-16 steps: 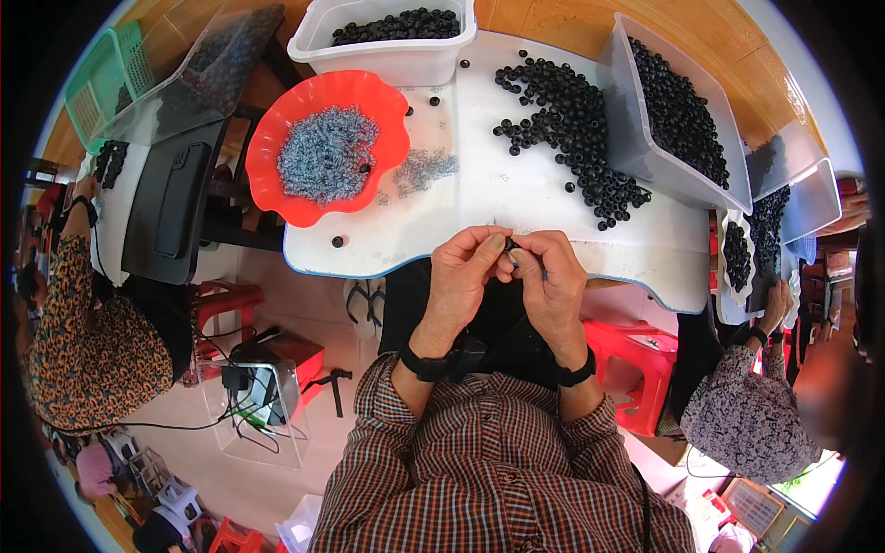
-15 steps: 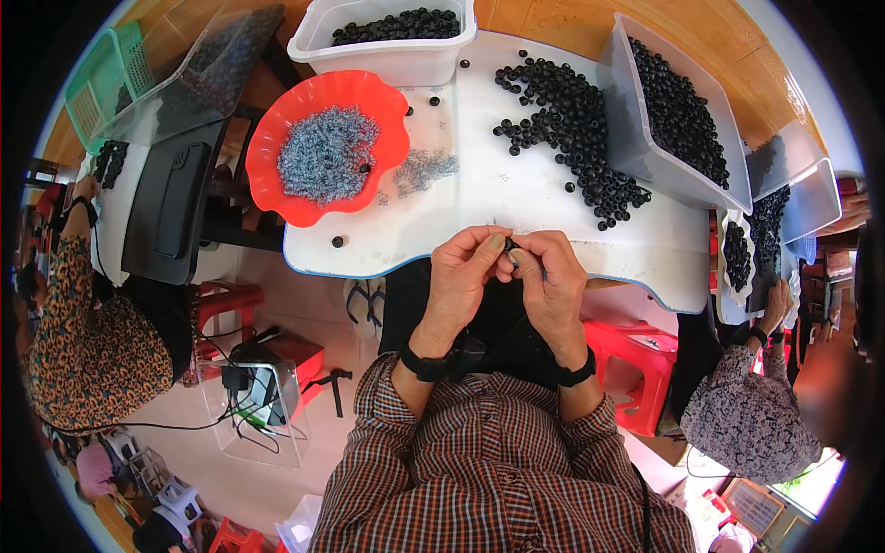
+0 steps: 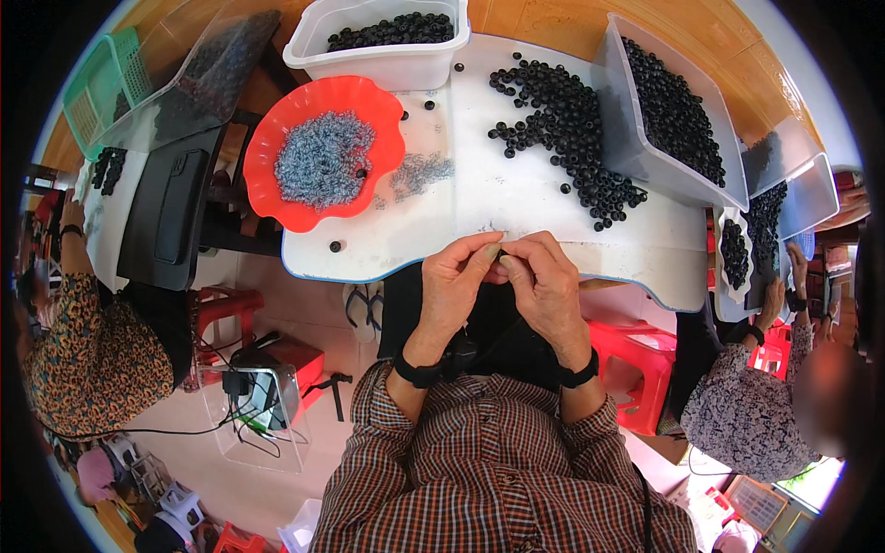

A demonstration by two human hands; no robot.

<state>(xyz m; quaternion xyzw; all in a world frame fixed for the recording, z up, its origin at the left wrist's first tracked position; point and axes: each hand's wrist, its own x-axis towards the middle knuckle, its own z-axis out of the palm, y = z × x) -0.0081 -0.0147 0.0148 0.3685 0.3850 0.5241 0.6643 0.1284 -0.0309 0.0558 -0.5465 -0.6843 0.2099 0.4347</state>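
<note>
L hand point(image 3: 458, 281) and R hand point(image 3: 544, 281) are pinching a small part, too small to tell, fingertips meeting at the white table point(image 3: 516, 198) near edge; pose staying unchanged vs. earlier.

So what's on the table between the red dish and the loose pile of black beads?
Head view: between the red dish and the black beads lies a thin scatter of small grey metal bits on bare white table.

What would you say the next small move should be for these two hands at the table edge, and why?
Probably finish pressing the pinched pieces together. The left hand and right hand meet fingertip to fingertip at the white table edge around something too small to make out, apart from the loose black beads and the red dish.
</note>
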